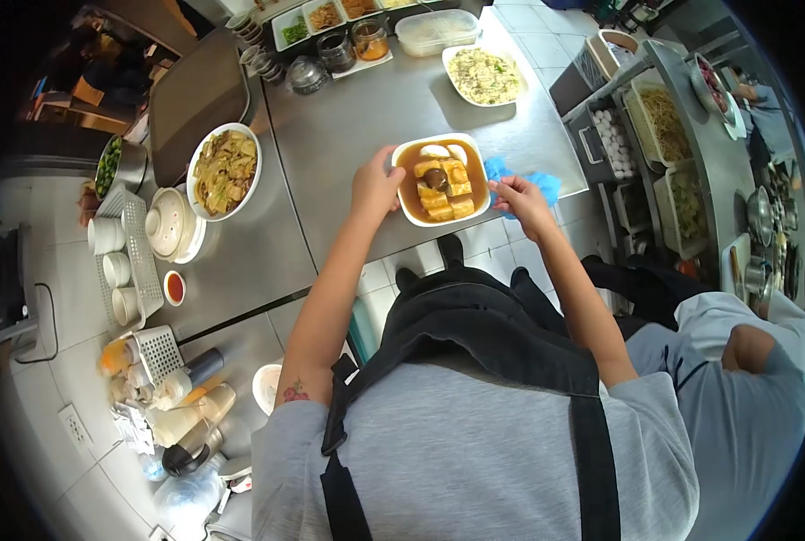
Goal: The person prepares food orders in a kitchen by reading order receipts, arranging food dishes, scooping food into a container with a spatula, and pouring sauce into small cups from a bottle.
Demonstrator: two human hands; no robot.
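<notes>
A steel worktop (pixel 339 108) carries the things, with a dark tray (pixel 199 99) at its far left. Near the tray is a white oval bowl (pixel 258 164) of browned food, with a lidded pot (pixel 166 219) just beside it. The smaller tofu bowl (pixel 438 136), squarish and white, is at the worktop's near edge; it contains brown sauce, golden blocks, pale egg-like pieces and one dark round piece. Beyond it is a white dish (pixel 488 104) of pale, green-flecked food. The left hand (pixel 379 184) grips the tofu bowl's left rim. The right hand (pixel 521 204), fingers bent, is at its right rim, by a blue cloth (pixel 545 187); its grip I cannot tell.
</notes>
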